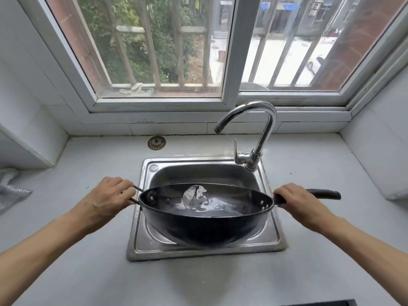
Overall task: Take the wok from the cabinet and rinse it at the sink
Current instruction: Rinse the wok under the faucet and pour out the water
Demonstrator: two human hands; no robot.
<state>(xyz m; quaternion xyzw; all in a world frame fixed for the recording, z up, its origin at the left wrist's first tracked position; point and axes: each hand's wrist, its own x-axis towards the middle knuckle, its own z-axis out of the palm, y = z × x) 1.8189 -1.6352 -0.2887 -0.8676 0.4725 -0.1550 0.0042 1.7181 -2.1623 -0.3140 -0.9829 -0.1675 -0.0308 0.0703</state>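
Hands: two are counted, both bare, reaching in from the near edge.
Left hand [110, 196]: curled round the thin wire loop handle [135, 195] at the wok's left side.
Right hand [294, 200]: wrapped round the long black handle [323, 193] near its root, the far end left free.
Wok [205, 217]: one, dark and round-bottomed, held between the hands above the sink basin and tipped slightly so its inside is seen; a shallow pool of water [205, 200] lies in its bottom.
Rivets: two pale ones are seen inside the rim at each handle.
Sink [272, 235]: one, a single stainless steel basin set into the worktop; most of it is hidden by the wok.
Worktop [88, 272]: pale grey, running to both sides of the sink and back to the wall.
Faucet [258, 133]: one, a chrome gooseneck at the sink's back right corner, with one lever upright on its left; no stream is seen at the spout.
Sink strainer [156, 142]: one, round and metal, laid on the worktop behind the sink, well apart from the faucet.
Wall: white tiles on both sides.
Window [229, 51]: one, white-framed, two sliding panes, vertical bars outside, greenery and pavement beyond.
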